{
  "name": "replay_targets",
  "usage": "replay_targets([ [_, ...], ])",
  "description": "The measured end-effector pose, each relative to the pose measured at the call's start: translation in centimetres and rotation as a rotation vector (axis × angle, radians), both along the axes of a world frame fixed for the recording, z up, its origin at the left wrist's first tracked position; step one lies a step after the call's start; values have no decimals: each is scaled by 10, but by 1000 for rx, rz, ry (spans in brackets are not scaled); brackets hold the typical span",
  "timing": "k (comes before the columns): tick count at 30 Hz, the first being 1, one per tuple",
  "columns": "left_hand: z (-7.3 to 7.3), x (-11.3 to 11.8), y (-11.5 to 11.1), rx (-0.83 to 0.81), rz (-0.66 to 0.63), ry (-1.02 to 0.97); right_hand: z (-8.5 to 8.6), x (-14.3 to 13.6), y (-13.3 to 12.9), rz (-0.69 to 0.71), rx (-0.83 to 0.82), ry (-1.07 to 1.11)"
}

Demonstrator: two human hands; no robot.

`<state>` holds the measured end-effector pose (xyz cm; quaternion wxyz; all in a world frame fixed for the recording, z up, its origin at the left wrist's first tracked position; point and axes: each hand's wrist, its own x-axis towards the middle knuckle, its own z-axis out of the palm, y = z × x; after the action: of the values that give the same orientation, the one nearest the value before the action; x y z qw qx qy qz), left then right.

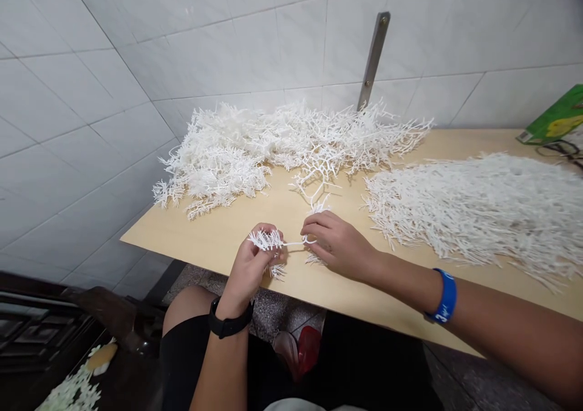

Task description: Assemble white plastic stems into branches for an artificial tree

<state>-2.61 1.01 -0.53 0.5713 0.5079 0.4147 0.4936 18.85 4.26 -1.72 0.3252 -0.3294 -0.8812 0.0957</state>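
Observation:
My left hand [255, 256] is closed around a bushy white plastic sprig [266, 240] near the table's front edge. A thin white stem runs from that sprig across to my right hand [334, 244], whose thumb and fingers pinch it at a small loop. More white tufts show above and below the right fingers; whether they join the same piece I cannot tell. Just beyond the right hand lies a bare, forked white branch [319, 174], reaching back to a tangled heap of white sprigs [255, 141].
On the right of the wooden table [155, 232] spreads a flat pile of white sprigs [473, 204]. A green box [555, 116] with dark cords stands at the far right. A metal strip [374, 59] leans at the tiled wall. Lower left, pale sprigs [75, 390] lie beside dark furniture.

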Motion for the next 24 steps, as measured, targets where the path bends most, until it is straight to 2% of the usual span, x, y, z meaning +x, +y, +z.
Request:
replay_targets([
  [6, 6, 6, 0, 87, 26, 311, 2, -1, -2, -35, 20, 53],
  [9, 4, 9, 0, 112, 24, 392, 2, 0, -1, -49, 35, 52],
  [14, -2, 10, 0, 130, 54, 488, 1, 1, 4, -106, 19, -135],
  [18, 1, 9, -2, 236, 86, 743, 1, 0, 5, -94, 15, -255],
  [21, 7, 4, -1, 372, 7, 971, 2, 0, 3, -13, 43, -298],
  [24, 11, -7, 6, 456, -116, 1086, 3, -1, -1, 78, 66, -312],
])
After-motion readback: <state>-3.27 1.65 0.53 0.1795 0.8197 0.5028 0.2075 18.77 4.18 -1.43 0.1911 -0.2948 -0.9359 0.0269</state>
